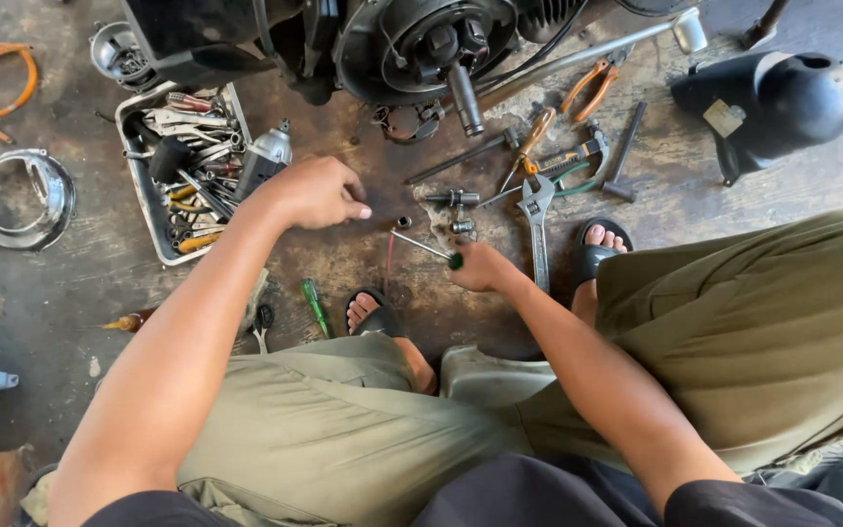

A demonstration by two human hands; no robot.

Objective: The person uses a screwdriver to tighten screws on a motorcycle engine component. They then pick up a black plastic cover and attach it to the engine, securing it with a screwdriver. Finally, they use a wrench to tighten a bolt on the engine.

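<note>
Right hand (480, 265) low over the stained concrete floor (70, 283), fingers pinching the green-tipped end of a thin steel rod tool (423, 246). Left hand (316, 191) curled, fingers pressed together. Probably light, stiff, slippery; best gripped at the handle.

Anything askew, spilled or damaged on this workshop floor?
Tools lie scattered loose on the stained floor: an adjustable wrench, pliers, and a green screwdriver by the person's sandal. The tool tray is jumbled. Nothing looks broken or spilled.
</note>
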